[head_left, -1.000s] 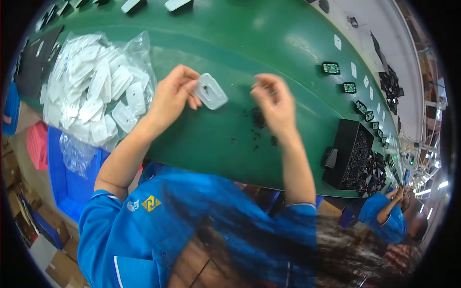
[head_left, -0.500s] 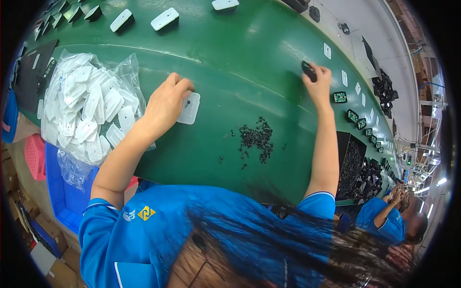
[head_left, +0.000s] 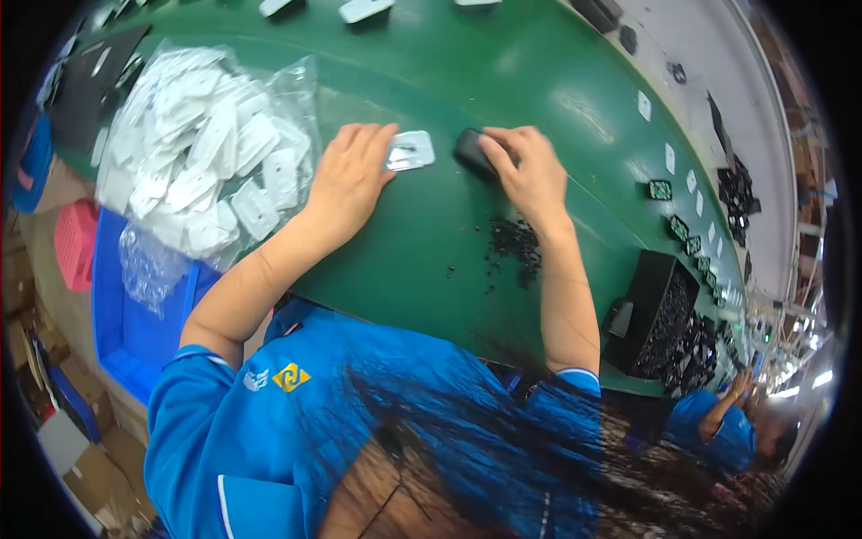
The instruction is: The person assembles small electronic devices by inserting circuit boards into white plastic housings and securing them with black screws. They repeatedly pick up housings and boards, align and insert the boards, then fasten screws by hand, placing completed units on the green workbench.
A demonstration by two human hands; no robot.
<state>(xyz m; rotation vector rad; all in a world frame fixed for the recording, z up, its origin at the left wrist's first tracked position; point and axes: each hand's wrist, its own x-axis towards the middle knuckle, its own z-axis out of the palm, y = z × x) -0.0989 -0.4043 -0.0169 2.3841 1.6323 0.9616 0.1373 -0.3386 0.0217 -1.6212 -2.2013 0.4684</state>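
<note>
My left hand (head_left: 352, 180) is closed on the edge of a white rectangular plastic cover (head_left: 415, 153), which has small dark bits, possibly screws, on its face. To the right, my right hand (head_left: 535, 180) grips a small black plastic housing (head_left: 470, 151) between thumb and fingers. The cover and the housing are close together but apart, with green tabletop between them. A loose pile of tiny black screw-like parts (head_left: 514, 250) lies on the table near my right wrist. Left of my left hand, a clear plastic bag (head_left: 298, 85) is full of white covers (head_left: 202, 126).
Several circuit boards in black housings (head_left: 660, 189) line the right side, beside single white covers (head_left: 670, 159). A black box (head_left: 648, 301) of small dark parts stands near my right forearm. A blue bin (head_left: 135, 337) sits below the bag. Another person (head_left: 716, 427) works at far right.
My right hand has brought the black housing leftward, close to the white cover. My left hand stays at the cover. The whole view has shifted, with the back-row pieces now nearer the top edge.
</note>
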